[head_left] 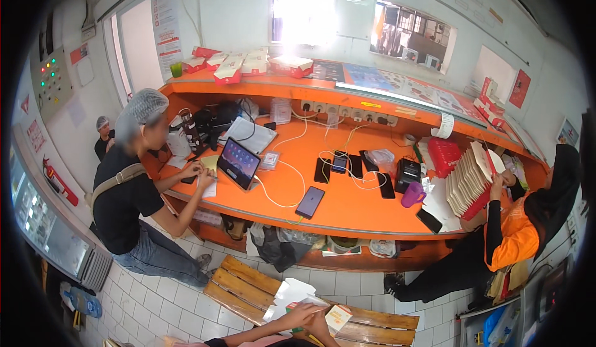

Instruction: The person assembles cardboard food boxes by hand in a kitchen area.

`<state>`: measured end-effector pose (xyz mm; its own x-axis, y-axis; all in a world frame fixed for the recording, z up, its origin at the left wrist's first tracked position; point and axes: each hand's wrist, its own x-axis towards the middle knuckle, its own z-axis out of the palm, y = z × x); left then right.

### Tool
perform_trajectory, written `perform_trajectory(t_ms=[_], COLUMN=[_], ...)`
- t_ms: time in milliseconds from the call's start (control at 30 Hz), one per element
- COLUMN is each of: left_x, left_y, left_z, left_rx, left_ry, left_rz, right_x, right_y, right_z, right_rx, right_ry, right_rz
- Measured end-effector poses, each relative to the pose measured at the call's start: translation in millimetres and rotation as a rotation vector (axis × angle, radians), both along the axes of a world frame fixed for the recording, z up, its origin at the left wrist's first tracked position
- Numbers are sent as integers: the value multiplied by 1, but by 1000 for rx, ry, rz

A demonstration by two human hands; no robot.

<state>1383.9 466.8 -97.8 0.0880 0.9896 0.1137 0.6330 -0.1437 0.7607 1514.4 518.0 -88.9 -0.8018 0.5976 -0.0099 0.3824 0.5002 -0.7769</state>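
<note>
Carton (339,319): one, angular printed card, pale with orange-yellow marks, at the fingers above the slatted desk (380,323)
Left grip (300,315): one bare hand, fingers bent and closed on the carton
Right grip (319,328): one bare hand, also closed on the carton, close beside the left; exact finger contact too small to tell
White carton (290,292): one, smooth card, flaps splayed, on the slatted desk's varnished wooden planks, just beyond the left grip
Orange desk (282,188): one, long, smooth and flat-topped
Phones (310,203): six across its middle and right, slim glossy rectangles
Tablet (240,162): one, propped at a tilt
Purple cup (412,195): one, rounded
Card stack (465,182): one ridged row of cream pieces, too tightly nested to count
People (127,179): three, two wearing mesh hairnets, one in an orange top
</note>
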Motion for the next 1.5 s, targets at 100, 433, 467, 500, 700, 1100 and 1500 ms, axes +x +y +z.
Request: perform_trajectory(t_ms=[100, 433, 467, 500, 700, 1100, 1500], left_x=[0, -20, -23, -26, -26, -120, -130], left_y=[3, -12, -11, -10, -26, -231, -202], left_z=[15, 5, 0, -4, -2, -219, -206], left_rx=[-46, -176, -173, -172, -140, -654, -629], left_ry=[-92, -313, -342, -371, -255, -90, -829], left_rz=[-53, -122, -154, -185, 2, 274, 600], right_x=[19, 11, 13, 14, 15, 88, -33], right_y=[1, -26, -28, -30, -35, -36, -41], right_z=[-30, 14, 11, 8, -16, -140, 15], right_rx=[-152, -194, -188, -182, -232, -94, 43], right_ry=[-23, -188, -204, -220, -240, -162, -56], right_rz=[-113, -236, -245, -252, -236, -503, -138])
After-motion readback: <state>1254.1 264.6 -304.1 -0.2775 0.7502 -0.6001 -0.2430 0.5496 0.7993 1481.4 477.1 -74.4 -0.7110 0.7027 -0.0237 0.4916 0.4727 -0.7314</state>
